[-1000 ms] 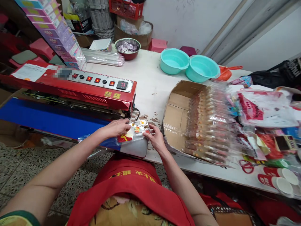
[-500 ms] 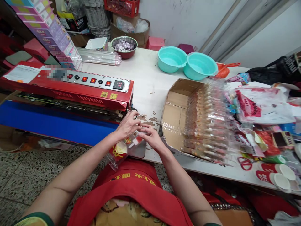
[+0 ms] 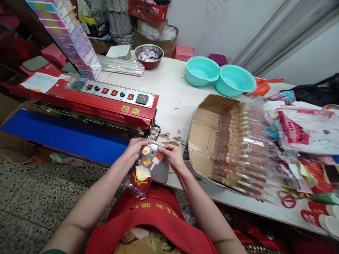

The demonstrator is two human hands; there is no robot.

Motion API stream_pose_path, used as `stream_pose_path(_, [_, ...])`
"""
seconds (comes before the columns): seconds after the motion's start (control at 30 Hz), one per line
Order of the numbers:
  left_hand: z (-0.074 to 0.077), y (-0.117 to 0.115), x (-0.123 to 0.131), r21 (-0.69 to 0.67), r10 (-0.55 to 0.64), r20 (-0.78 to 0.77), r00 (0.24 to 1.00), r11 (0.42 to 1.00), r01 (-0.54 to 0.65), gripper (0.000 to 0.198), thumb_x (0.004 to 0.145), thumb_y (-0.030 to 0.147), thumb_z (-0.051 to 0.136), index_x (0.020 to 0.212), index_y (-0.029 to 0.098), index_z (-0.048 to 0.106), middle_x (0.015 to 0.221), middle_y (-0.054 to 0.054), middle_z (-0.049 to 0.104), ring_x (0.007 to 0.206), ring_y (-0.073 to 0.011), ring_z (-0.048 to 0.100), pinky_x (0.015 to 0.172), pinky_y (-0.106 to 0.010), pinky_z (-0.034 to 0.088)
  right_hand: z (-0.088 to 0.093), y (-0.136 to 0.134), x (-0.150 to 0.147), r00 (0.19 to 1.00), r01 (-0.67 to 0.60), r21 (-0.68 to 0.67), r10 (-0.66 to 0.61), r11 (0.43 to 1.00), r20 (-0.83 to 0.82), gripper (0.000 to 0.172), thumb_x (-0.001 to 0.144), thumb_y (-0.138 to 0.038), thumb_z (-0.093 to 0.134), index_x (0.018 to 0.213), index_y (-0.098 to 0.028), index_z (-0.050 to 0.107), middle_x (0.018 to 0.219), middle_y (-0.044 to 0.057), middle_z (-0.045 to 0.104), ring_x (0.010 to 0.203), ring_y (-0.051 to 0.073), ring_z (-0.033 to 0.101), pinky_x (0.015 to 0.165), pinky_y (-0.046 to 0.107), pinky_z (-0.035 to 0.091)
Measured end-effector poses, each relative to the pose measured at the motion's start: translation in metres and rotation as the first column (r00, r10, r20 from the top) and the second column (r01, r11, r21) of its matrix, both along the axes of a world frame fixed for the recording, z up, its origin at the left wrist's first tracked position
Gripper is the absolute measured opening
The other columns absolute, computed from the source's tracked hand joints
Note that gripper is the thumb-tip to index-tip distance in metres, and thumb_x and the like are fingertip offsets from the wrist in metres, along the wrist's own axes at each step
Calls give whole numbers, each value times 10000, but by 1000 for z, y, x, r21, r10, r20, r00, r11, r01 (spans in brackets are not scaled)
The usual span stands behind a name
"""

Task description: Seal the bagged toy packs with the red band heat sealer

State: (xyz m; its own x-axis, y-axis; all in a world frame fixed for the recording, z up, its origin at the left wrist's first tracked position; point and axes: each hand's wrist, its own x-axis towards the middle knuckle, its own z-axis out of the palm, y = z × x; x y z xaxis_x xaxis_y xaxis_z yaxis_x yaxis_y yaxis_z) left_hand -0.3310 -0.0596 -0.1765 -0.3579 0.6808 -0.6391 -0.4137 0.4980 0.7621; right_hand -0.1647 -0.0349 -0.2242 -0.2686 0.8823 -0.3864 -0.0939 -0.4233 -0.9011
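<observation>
A clear plastic bag hangs between my hands in front of the red apron. Inside it lie small toy-like food pieces: a fried egg, a round pizza-like piece, a popsicle shape and a red-and-yellow fries-like piece. My left hand pinches the bag's top left edge, close to the end of the red sealing machine. At the top right corner, my right hand holds the bag between thumb and fingers. Behind the bag is a grey metal plate at the table's edge.
Right of my hands stands a cardboard box with a row of filled clear bags. The machine's blue belt runs left. Farther back are two turquoise basins and a metal bowl. Red scissors and paper cups lie right.
Both hands have come apart a little along the bag's top edge, and the bag now hangs flatter with its contents showing. The view has shifted slightly left.
</observation>
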Motion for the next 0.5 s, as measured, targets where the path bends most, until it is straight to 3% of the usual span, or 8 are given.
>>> stream_pose_path(0.27, [-14, 2, -19, 27, 152, 42, 988, 988, -153, 203, 612, 159, 769, 759, 130, 632, 687, -56, 699, 576, -155, 653, 536, -241, 512, -2, 23, -26, 1000, -15, -15, 15, 1000, 1, 334, 411, -342, 878, 636, -163, 709, 603, 15, 682, 524, 149, 581, 545, 288, 470])
stream_pose_path(0.5, [-17, -10, -45, 15, 101, 87, 991, 995, -103, 412, 522, 92, 813, 876, 116, 603, 763, -121, 721, 576, -228, 689, 512, -289, 544, -8, 51, -51, 997, 38, -93, -44, 995, -59, 446, 364, -292, 870, 716, -167, 625, 578, -8, 661, 518, 153, 594, 496, 258, 449])
